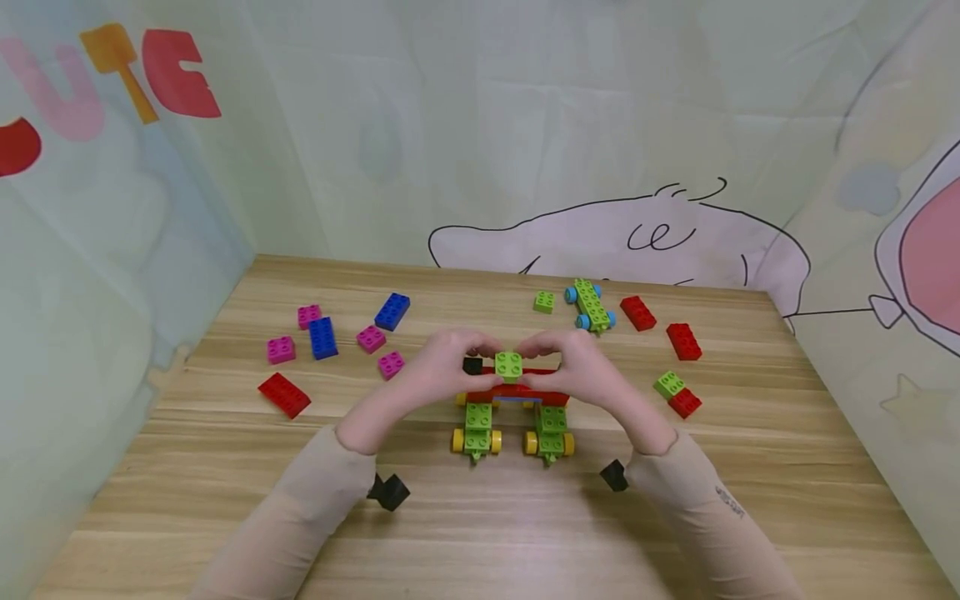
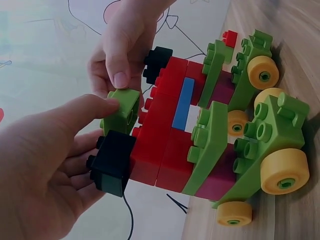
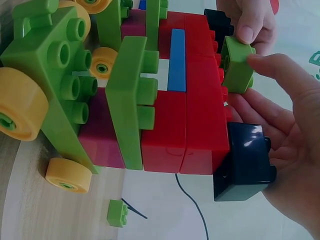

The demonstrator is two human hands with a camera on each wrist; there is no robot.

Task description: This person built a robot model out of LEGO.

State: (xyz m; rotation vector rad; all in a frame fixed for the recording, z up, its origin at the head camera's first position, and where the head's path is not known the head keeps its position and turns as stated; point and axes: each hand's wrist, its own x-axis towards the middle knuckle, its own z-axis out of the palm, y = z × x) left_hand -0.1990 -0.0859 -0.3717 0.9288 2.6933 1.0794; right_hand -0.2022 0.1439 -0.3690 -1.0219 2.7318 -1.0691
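The green block (image 1: 508, 367) is being held just over the red beam (image 3: 205, 115), btwn the two black blocks (image 2: 115, 155), w/ its studs being turned up & its hollow underside being faced to the beam's studs. It's being pinched from both sides, by thumb & fingers of the L hand (image 1: 444, 367) and likewise of the R hand (image 1: 573, 367). Whether any stud is being gripped by it can't be told; a thin gap seems to be being left in the wrist views. For a clean fit, squaring to the stud rows is prob. being called for first, b/c a tilted block might be jammed. Then an even push straight down is being called for, w/ force being matched btwn L & R. The beam is being carried via green plates (image 3: 125, 100) on wheeled cars (image 1: 477, 440) on the desk (image 1: 495, 533), so sideways shoves are best being avoided: the cars might be rolled or a joint popped. Mid-span, where the blue strip (image 2: 183, 102) is being seen under the beam, less support is prob. being given, so pressure is best being built slowly.
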